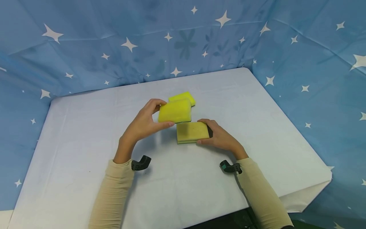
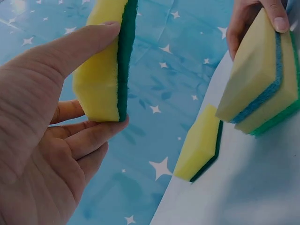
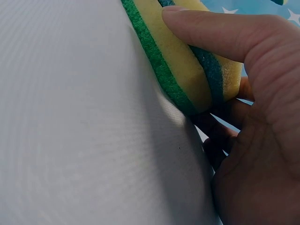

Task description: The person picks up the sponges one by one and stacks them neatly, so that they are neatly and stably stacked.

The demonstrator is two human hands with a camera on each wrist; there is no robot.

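My left hand (image 1: 143,122) pinches a yellow sponge (image 1: 175,110) by its edges between thumb and fingers, above the table. In the left wrist view, that sponge (image 2: 96,79) shows a dark green scouring layer (image 2: 126,61). My right hand (image 1: 223,138) grips two stacked paler yellow sponges (image 1: 192,131) at their right end. The right wrist view shows the stack's lower green scouring layer (image 3: 161,65), with a blue-green layer (image 3: 211,70) between the two foams. Behind the left hand's sponge, another yellow sponge (image 1: 184,96) lies partly hidden; its green underside shows in the left wrist view.
A white cloth covers the table (image 1: 71,143). Blue curtains (image 1: 154,19) with white stars hang behind it and at both sides. Dark wrist devices (image 1: 141,163) sit at both sleeves, and something dark (image 1: 228,219) shows at the table's front edge.
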